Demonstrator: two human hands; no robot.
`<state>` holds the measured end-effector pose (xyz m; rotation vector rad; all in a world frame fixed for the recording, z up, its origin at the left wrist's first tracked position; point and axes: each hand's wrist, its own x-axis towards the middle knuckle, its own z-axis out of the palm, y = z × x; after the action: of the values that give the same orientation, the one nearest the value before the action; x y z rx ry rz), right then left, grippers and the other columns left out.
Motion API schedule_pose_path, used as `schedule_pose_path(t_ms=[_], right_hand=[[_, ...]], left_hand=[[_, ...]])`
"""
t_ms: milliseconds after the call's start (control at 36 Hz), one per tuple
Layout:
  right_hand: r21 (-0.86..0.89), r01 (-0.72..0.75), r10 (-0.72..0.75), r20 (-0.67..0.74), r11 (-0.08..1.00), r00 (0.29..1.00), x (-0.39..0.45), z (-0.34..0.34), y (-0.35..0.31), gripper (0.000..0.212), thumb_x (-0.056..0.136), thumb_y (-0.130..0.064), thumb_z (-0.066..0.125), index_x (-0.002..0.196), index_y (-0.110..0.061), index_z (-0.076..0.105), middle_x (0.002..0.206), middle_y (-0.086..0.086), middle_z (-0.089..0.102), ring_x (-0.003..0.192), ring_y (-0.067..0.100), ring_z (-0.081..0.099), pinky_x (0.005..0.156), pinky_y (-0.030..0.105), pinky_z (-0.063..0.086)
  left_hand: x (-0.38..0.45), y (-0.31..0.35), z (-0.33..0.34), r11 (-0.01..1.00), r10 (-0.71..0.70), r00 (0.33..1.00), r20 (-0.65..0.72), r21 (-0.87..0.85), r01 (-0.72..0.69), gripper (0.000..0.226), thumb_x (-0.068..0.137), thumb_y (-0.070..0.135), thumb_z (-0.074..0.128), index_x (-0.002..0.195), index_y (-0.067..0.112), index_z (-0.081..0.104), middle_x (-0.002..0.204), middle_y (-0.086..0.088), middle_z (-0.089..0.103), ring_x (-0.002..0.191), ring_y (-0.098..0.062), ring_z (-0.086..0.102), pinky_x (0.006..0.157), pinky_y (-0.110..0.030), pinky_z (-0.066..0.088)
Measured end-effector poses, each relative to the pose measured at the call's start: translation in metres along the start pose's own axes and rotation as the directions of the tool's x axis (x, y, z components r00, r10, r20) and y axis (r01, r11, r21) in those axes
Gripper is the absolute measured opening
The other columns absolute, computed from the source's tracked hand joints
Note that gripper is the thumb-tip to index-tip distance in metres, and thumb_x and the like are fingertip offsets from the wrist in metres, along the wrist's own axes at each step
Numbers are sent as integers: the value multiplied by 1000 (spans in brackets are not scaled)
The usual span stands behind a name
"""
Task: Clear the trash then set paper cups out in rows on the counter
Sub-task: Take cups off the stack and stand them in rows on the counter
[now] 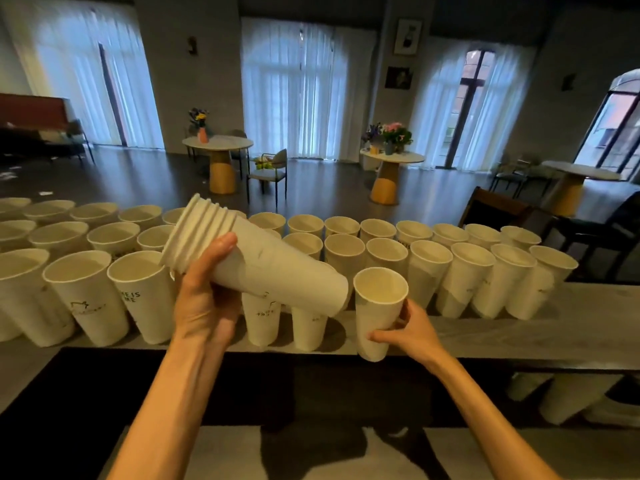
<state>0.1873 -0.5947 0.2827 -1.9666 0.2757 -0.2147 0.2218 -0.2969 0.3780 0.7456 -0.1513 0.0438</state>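
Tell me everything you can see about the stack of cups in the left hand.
The stack of cups is several white paper cups nested together, their rolled rims showing as ridges at the upper left end. It lies tilted, rims up-left, closed base down-right, in the air above the rows on the counter. The left hand grips it from below near the rims, thumb on its side. Faint dark print marks its wall. Its base ends close beside the single cup held by the right hand.

A dim hall behind the counter

Tall arched windows hung with sheer white curtains glowed pale blue over a dark glossy floor; round tables on yellow pedestals carried flower vases, with chairs beside them.
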Motion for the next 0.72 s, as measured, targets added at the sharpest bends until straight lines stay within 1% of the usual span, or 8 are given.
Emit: schedule_pose_path(t_ms=[139,250,389,500,556,611,667,722], right_hand=[[62,-11,13,-37,998,999,21,12,10,97,59,-15,94,142,-19,43,140,3,54,131,24,50,102,40,45],[90,0,0,0,996,1000,34,25,8,96,61,-17,93,142,-20,42,143,4,53,134,24,47,105,41,43],[88,17,-22,57,996,998,39,29,-1,89,68,-16,89,143,-16,42,145,6,50,136,25,45,105,38,41],[5,42,-42,157,999,987,32,10,5,87,72,-23,87,144,-22,40,139,-4,52,129,15,48,100,30,41],[-45,24,-16,163,999,986,26,-6,12,72,77,-15,83,140,-17,46,129,-3,57,117,13,55,90,15,45],[-35,22,-17,135,999,991,18,-25,11,39,84,-17,76,120,-16,61,112,-2,65,107,16,63,71,10,46],[138,-70,31,264,988,964,9,-43,7,23,91,-38,66,109,-24,68,107,-1,69,110,21,65,78,20,50],[355,-264,36,536,897,844,2,-60,9,40,95,-58,47,116,-33,70,123,14,66,118,33,61,99,43,49]], left_hand=[[-13,8,8,998,56,998,-33,13,-56,113,35,32,99,138,9,60,118,-7,72,108,-20,69,79,-33,60],[-23,-3,11,996,67,997,-42,53,-65,87,39,26,94,122,14,69,112,-7,74,105,-20,70,90,-38,59],[-37,-28,27,997,2,998,-62,78,2,117,30,38,101,137,11,62,120,-9,71,116,-25,66,102,-44,53],[-43,-51,46,993,-17,998,-56,116,23,116,30,40,101,135,11,63,116,-8,72,112,-23,68,88,-37,59],[-46,-64,57,991,-33,999,-30,132,36,118,32,41,101,138,9,60,117,-8,72,110,-23,67,86,-35,58],[-51,-80,69,984,-69,998,7,163,67,118,33,44,100,139,11,59,118,-8,72,110,-22,68,85,-35,58],[-55,-97,81,977,-107,993,47,193,96,116,34,44,100,138,11,59,118,-9,73,108,-23,69,83,-36,59],[-60,-117,93,965,-155,986,54,223,139,114,37,44,99,138,10,58,121,-13,71,110,-26,68,84,-38,59]])
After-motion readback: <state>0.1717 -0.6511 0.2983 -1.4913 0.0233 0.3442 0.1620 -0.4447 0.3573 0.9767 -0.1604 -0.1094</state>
